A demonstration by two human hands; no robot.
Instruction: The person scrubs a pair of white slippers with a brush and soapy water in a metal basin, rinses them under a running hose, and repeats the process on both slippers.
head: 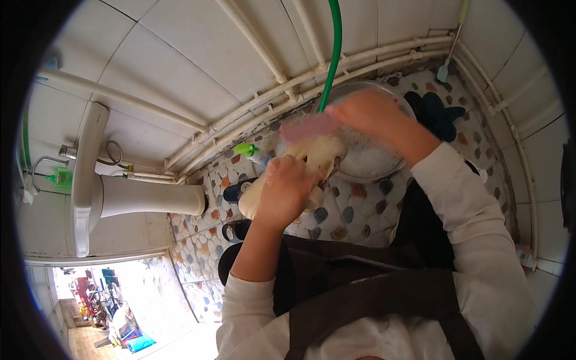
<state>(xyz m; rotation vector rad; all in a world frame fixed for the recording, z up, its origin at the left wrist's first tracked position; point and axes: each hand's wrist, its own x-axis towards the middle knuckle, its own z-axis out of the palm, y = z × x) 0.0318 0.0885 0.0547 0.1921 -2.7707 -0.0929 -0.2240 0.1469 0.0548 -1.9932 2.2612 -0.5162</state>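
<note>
My left hand [288, 184] grips a pale cream, wet-looking soft item [330, 146], whose exact kind I cannot tell. Part of it hangs below and behind my left wrist. A pink brush [308, 128], blurred by motion, is in my right hand [373, 112] and lies over the top of the cream item; its working face is hidden. Behind both hands a clear round basin [364, 173] holds sudsy water [369, 155]. My right hand and forearm cover part of the basin.
A green hose [334, 54] drops toward the basin. Beside it stands a bottle with a green top [246, 150]. Dark slippers [236, 192] lie on the pebble-patterned floor [348, 213]. White pipes [243, 105] line the tiled wall. A pedestal sink [148, 195] is at left.
</note>
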